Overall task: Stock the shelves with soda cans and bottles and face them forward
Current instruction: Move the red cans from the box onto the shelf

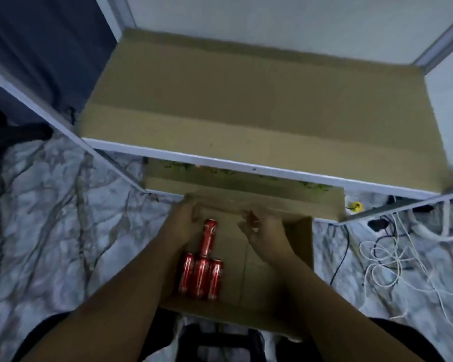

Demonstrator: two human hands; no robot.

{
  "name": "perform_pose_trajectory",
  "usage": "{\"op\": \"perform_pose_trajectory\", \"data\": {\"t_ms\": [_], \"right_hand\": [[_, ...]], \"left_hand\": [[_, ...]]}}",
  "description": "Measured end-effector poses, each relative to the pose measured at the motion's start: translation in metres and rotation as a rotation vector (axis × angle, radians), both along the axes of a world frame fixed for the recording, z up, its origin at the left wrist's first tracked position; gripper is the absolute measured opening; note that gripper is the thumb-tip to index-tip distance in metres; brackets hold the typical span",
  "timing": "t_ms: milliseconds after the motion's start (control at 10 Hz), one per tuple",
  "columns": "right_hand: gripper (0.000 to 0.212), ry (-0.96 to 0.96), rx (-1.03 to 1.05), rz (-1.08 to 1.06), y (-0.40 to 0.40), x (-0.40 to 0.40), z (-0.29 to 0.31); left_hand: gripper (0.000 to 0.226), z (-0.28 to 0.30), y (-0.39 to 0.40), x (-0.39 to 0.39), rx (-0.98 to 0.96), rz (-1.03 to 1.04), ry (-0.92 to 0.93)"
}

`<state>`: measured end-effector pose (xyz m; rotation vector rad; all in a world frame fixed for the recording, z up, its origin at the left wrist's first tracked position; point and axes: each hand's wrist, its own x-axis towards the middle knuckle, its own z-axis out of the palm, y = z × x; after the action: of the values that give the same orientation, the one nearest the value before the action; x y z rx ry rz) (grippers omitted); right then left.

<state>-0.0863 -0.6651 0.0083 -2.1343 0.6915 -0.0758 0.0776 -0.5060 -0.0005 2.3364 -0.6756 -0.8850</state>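
Marbled grey floor [50, 218] lying under a white metal shelf [246, 165] lined with brown cardboard. Below, resting in an open brown cardboard box [298, 244]: four red soda cans [202, 275]. Left hand [183, 220] gripping the box's far flap; right hand [264, 231] hovering beside it, fingers loosely curled, holding nothing.
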Motion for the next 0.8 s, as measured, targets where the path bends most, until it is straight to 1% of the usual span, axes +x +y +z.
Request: {"op": "perform_pose_trajectory", "data": {"t_ms": [100,200,300,400,500,600,700,800], "right_hand": [[0.035,0.237,0.115,0.032,0.020,-0.007,-0.090],[0.046,0.444,0.201,0.096,0.040,-0.014,-0.168],[0.054,0.568,0.186,0.236,0.056,-0.018,-0.223],[0.053,0.571,0.227,0.332,0.077,-0.023,-0.264],[0.052,0.556,0.389,0.187,0.097,-0.028,-0.298],[0.051,0.544,0.475,0.081,0.111,-0.031,-0.318],[0.055,0.531,0.464,-0.013,0.121,-0.031,-0.330],[0.059,0.506,0.476,-0.101,0.128,-0.035,-0.338]], "left_hand": [[0.032,-0.090,0.013,-0.002,0.155,-0.065,0.082],[0.013,-0.172,0.023,-0.012,0.224,0.022,0.242],[0.017,-0.228,0.026,-0.011,0.191,0.056,0.314],[0.072,-0.276,0.031,-0.007,0.175,-0.058,0.315],[0.091,-0.310,0.025,-0.002,0.210,-0.074,0.291],[0.102,-0.320,0.017,0.000,0.196,-0.118,0.284],[0.108,-0.332,0.014,0.008,0.156,-0.147,0.290],[0.107,-0.339,0.013,0.009,0.141,-0.135,0.273]]}}
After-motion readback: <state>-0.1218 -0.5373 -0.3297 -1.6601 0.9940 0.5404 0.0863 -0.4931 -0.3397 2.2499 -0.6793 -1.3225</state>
